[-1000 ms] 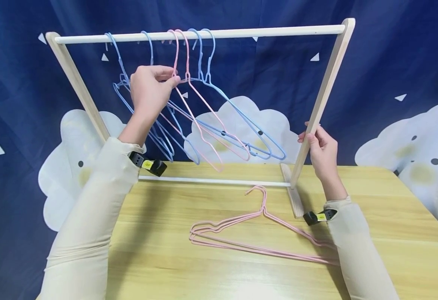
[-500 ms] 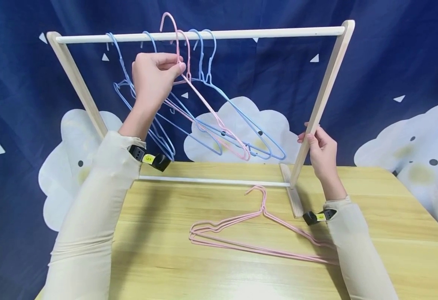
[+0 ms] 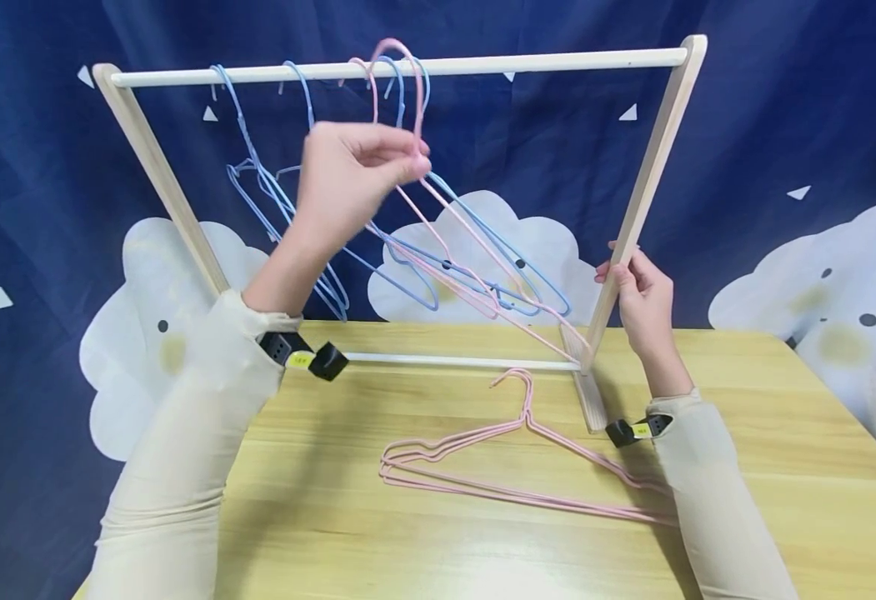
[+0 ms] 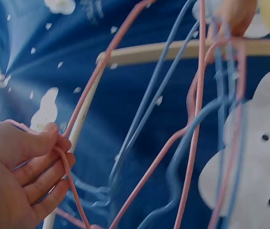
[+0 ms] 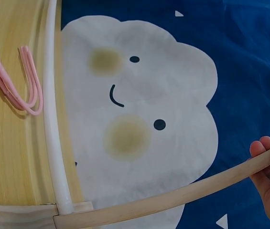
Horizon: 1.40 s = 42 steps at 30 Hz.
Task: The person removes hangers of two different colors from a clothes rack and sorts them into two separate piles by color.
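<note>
Between thumb and fingers, my left hand [image 3: 355, 179] pinches a pink wire hanger [image 3: 418, 104] just below its hook. That hook stands in front of the white rail [image 3: 543, 63] and rises above it in the head view. In the left wrist view, the pink wire [image 4: 83, 99] runs up from the fingertips. Another pink hanger [image 3: 374, 98] hangs on the rail, with blue hangers [image 3: 550, 287] beside it and more blue ones [image 3: 237, 112] farther left. My right hand [image 3: 646, 304] holds the rack's right wooden upright [image 3: 646, 187], fingers behind and thumb in front.
Several pink hangers [image 3: 528, 414] lie stacked on the wooden table [image 3: 377, 550], in front of the rack's lower bar [image 3: 438, 361]. The left upright [image 3: 156, 171] stands behind the left arm. A blue curtain with white clouds [image 3: 843, 333] hangs behind.
The left hand has lifted a pink hanger's hook off the rail and carried it rightward, past the other pink one, to in front of the right-hand blue hangers. The right hand has stayed put.
</note>
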Motion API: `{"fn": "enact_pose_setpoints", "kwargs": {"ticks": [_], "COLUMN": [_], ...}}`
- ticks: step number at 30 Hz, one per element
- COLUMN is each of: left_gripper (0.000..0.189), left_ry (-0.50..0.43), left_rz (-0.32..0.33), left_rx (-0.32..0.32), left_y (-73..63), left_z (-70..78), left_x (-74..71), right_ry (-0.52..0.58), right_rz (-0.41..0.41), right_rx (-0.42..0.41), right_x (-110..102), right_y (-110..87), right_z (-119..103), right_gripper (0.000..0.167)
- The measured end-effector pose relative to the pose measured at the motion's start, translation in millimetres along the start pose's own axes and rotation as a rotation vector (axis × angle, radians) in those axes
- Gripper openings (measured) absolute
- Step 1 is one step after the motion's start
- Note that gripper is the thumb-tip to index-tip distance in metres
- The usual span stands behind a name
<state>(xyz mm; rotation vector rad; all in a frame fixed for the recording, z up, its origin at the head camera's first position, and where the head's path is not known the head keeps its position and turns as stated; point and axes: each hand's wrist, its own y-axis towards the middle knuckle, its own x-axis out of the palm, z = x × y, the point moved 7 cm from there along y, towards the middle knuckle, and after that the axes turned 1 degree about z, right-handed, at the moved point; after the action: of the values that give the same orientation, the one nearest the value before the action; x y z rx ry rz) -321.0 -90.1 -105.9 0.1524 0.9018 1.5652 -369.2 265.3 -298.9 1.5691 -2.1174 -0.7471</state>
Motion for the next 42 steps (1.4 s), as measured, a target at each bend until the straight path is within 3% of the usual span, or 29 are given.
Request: {"fn": "enact_pose_setpoints", "kwargs": {"ticks": [8, 11, 19, 23, 27, 37, 42], "left_gripper": [0.012, 0.012, 0.011, 0.013, 0.012, 0.005, 0.005], "left_ry": [-0.03, -0.028, 0.014, 0.031, 0.032, -0.102, -0.114], "left_rz": [-0.176, -0.209, -0.263, -0.306, -0.367, -0.529, -0.587], "left_rx": [0.063, 0.101, 0.307, 0.335, 0.273, -0.107, -0.242], "left_y": [-43.0, -59.8, -101.5, -119.2, -132.1, -149.2, -154.5], "left_z": [-0.6, -0.1, 6.3, 4.4, -5.3, -54.5, -83.9], "left_x": [46.5, 59.3, 91.2, 107.5, 123.4, 155.1, 166.4], "right_ry": [0.008, 0.021, 0.014, 0.015, 0.006, 0.004, -0.013], "right_rz": [-0.008, -0.019, -0.03, -0.034, -0.036, -0.038, -0.046], "right_rx": [-0.001, -0.008, -0.016, -0.013, -0.017, -0.028, -0.027], "right_x": [1.7, 2.9, 3.6, 3.7, 3.0, 0.7, -0.3], "right_y": [1.7, 2.6, 3.7, 3.0, 2.2, 3.5, 2.5], "right_z": [0.0, -0.2, 0.3, 0.8, 1.0, 0.1, -0.5], "right_gripper": [0.021, 0.021, 0.02, 0.02, 0.02, 0.021, 0.023]}}
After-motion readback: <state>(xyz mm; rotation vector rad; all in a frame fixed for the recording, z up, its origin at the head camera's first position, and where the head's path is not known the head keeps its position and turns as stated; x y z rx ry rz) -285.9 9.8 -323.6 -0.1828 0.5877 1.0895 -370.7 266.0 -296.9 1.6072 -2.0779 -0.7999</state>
